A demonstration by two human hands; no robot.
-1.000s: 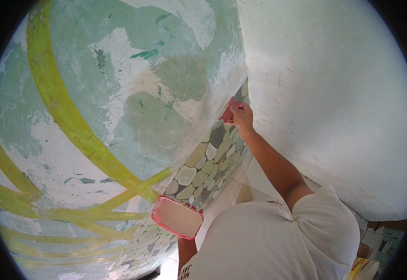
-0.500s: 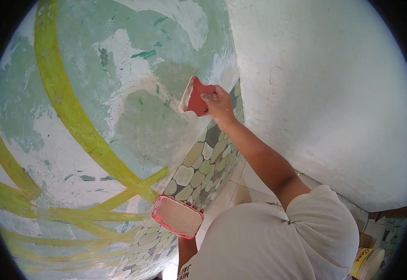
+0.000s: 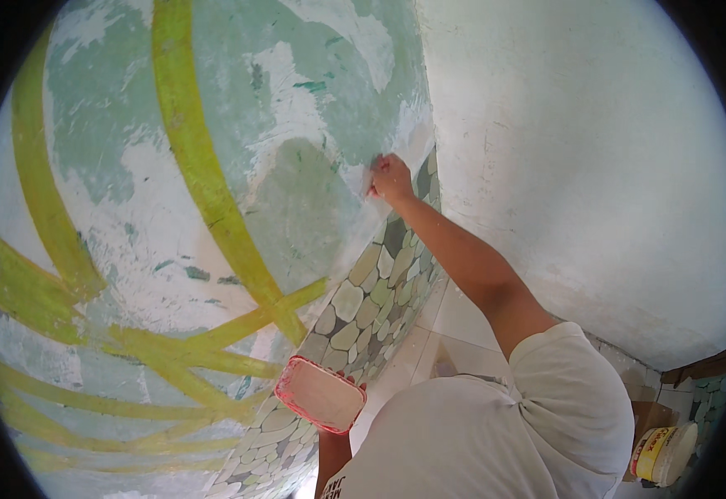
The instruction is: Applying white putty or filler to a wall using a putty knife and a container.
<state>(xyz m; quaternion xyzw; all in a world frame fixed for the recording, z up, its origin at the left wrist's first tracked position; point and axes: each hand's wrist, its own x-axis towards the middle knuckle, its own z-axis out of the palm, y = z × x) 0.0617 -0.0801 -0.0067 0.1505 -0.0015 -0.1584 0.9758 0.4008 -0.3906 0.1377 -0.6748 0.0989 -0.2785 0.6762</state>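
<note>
My right hand (image 3: 392, 178) is closed at the green, patchy wall (image 3: 296, 195), near the corner. It grips a red putty spreader (image 3: 372, 180), now turned nearly edge-on, so only a blurred sliver shows beside the fingers. Low in front of my body, my left hand (image 3: 358, 383) holds a red-rimmed rectangular tub (image 3: 321, 395) from beneath. Its fingertips curl over the tub's right side, and the rest of the hand is hidden. Pale, smooth putty (image 3: 325, 391) lies inside the tub. White putty patches (image 3: 292, 100) cover parts of the green paint around my right hand.
Yellow-green painted bands (image 3: 201, 158) cross the wall at left. A pebble-stone strip (image 3: 363, 299) runs along its lower part. A plain whitish wall (image 3: 579, 166) stands at right. Pale floor tiles (image 3: 463, 320) lie below, and a yellow-labelled bucket (image 3: 662, 455) stands at lower right.
The putty spreader has turned from showing its broad red face to nearly edge-on. The view has shifted, so the wall's bands appear farther right. My left hand still holds the tub.
</note>
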